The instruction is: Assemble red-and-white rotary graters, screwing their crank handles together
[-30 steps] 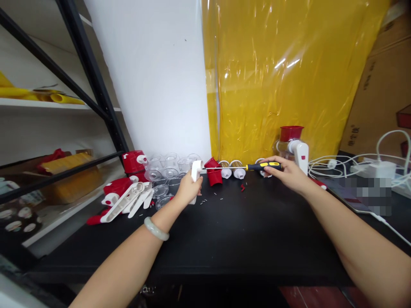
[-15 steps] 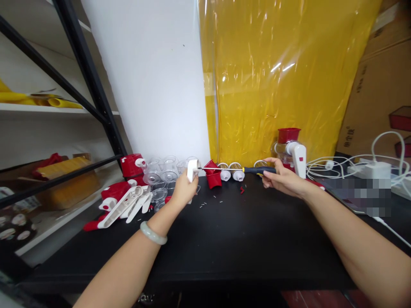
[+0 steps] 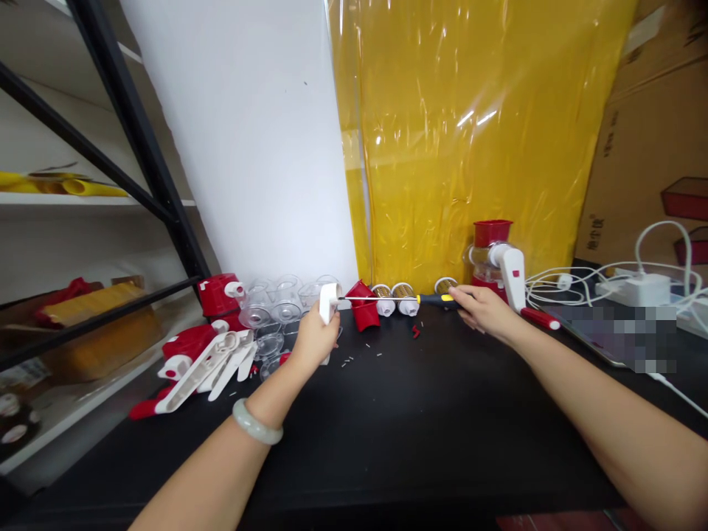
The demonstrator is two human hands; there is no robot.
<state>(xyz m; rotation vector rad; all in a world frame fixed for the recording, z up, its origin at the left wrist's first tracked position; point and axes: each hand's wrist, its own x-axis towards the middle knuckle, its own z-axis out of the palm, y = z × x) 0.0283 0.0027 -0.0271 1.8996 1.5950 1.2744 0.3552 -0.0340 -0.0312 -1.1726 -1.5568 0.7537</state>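
My left hand is closed around a white plastic part, held upright above the table. My right hand grips the dark, yellow-marked handle of a screwdriver. Its long metal shaft runs leftward, and the tip meets the white part; the exact contact point is too small to make out. Behind the shaft lie a red plastic piece and white-ended grater drums. Below them on the black table are a small red part and several tiny screws.
Clear plastic cups, red housings and white handles crowd the left side. An assembled red-and-white grater stands at the back right. Beyond it are white cables and a tablet. A black-framed shelf borders the left.
The fingers of my right hand, spread around the screwdriver handle before, have closed on it. The handle now shows more of its yellow marking. My left hand keeps holding the white part; the view has shifted slightly.
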